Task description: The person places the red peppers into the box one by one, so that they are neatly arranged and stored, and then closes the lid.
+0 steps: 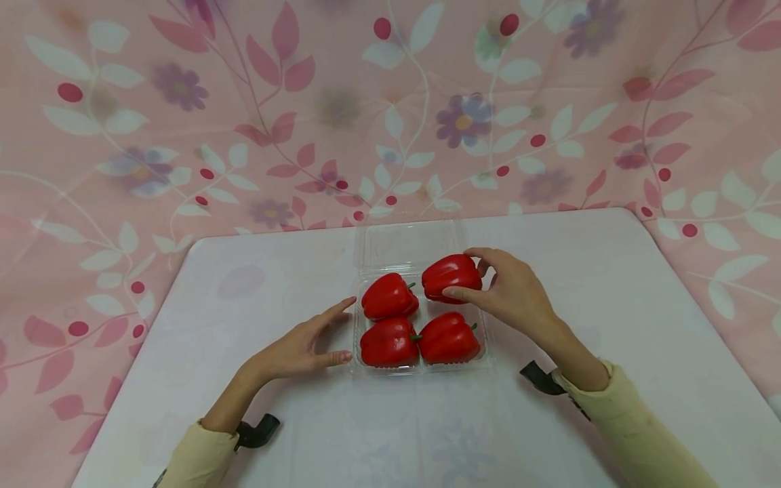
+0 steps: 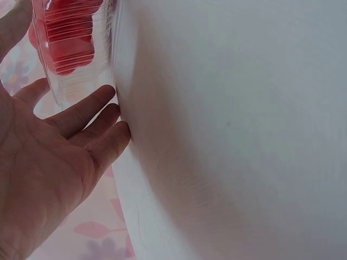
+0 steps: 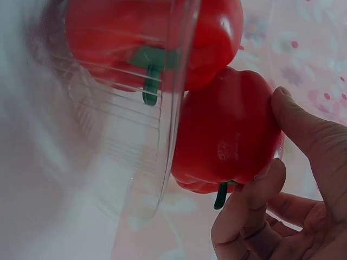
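A clear plastic clamshell box [image 1: 423, 370] lies with its lid [image 1: 410, 245] folded back, holding several red bell peppers. My right hand [image 1: 515, 288] grips the far right bell pepper [image 1: 450, 276] between thumb and fingers; in the right wrist view that bell pepper [image 3: 230, 127] sits partly above the box rim, its green stem facing the fingers. Beside it are the near right pepper [image 1: 449, 339], the far left pepper [image 1: 388, 297] and the near left pepper [image 1: 388, 343]. At the box's left side my left hand [image 1: 299, 349] has its fingers spread, thumb and fingertips right at the wall.
A white-covered table [image 1: 256, 291] carries the box near its middle. Pink floral cloth [image 1: 342, 108] hangs behind the table's far edge. Dark camera mounts [image 1: 258, 432] stick out from both wrists over the tabletop.
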`<state>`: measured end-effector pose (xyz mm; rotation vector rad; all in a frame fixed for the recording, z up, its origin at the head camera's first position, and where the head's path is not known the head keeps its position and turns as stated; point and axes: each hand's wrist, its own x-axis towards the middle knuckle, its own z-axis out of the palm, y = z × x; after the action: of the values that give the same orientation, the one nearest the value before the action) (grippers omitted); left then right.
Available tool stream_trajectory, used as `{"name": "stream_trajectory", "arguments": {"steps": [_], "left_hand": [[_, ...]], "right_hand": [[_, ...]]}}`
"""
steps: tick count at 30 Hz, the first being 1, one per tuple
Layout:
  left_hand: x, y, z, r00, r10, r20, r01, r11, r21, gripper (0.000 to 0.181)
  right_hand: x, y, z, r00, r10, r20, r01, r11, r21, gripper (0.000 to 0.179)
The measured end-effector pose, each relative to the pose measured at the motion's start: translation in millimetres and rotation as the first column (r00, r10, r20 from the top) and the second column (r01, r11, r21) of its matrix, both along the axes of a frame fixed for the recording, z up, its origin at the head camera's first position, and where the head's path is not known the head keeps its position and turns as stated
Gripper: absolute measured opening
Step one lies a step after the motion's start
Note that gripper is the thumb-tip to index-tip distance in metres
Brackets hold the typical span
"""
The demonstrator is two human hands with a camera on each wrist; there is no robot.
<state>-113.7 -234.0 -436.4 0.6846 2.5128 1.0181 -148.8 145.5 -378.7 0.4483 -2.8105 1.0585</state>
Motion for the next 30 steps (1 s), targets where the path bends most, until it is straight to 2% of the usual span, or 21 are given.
{"name": "stream_trajectory", "arguments": {"steps": [17, 30], "left_hand": [[0.6, 1.1, 1.3, 1.0, 0.003, 0.011, -0.003, 1.0, 0.011, 0.091], [1.3, 1.4, 1.0, 1.0, 0.015, 0.017, -0.015, 1.0, 0.008, 0.09]], "right_hand": [[2.7, -8.1, -9.5, 1.0, -0.006, 0.027, 0.005, 0.998, 0.055, 0.072], [6.9, -14.2, -10.1, 1.0, -0.017, 0.017, 0.016, 0.997, 0.072, 0.071]]}}
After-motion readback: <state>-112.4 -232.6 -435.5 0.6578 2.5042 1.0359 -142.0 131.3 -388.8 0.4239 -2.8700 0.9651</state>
